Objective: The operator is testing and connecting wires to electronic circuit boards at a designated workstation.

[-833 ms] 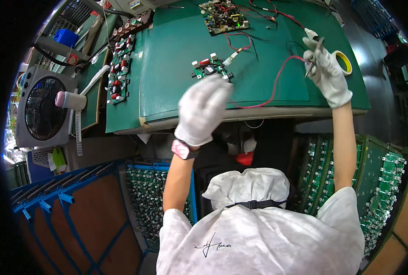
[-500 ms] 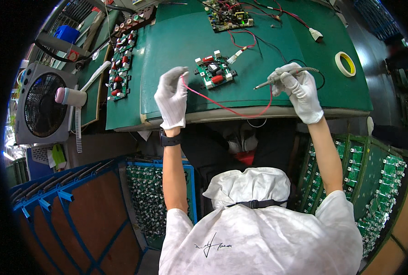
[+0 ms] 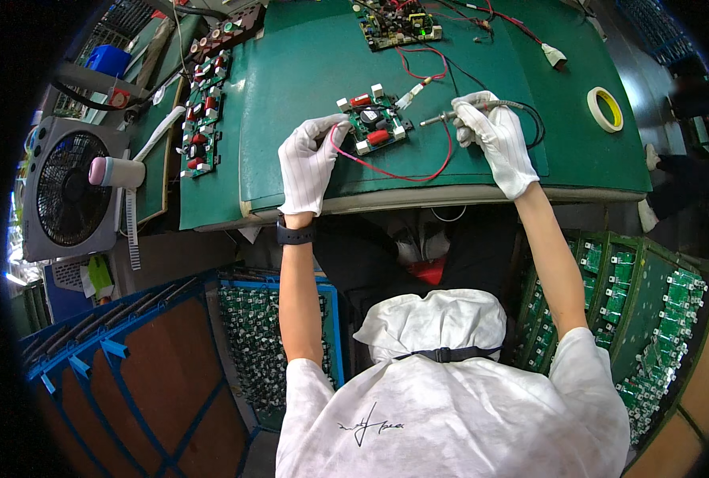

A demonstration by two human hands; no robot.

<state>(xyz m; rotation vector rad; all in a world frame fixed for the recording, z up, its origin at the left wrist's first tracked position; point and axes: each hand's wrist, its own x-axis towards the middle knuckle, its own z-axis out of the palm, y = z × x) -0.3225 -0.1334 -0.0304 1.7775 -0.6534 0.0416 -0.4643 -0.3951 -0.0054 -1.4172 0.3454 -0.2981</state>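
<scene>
A small green circuit board [image 3: 377, 125] with red and white parts lies on the green mat, a white plug with wires resting against its far right corner. Beside its left edge is my white-gloved left hand [image 3: 307, 163], fingertips pinched on one end of a thin red wire [image 3: 394, 177]. That wire loops across in front of the board toward my right hand [image 3: 494, 143], also gloved. My right fingers close round a metal-tipped probe [image 3: 436, 121] with a grey cable trailing to the right. Its tip points left, just short of the board's right side.
A larger circuit board [image 3: 394, 24] with wires sits at the far middle. To the right lie a tape roll [image 3: 605, 110] and a white connector [image 3: 554, 56]. More small boards [image 3: 203, 119] line the left, near a fan [image 3: 72, 187]. Racks of boards [image 3: 669, 334] flank me.
Both hands have moved in toward the small board: the left slightly right, the right leftward and a little away from me. The probe tip is nearer the board. A person at the far right has shifted.
</scene>
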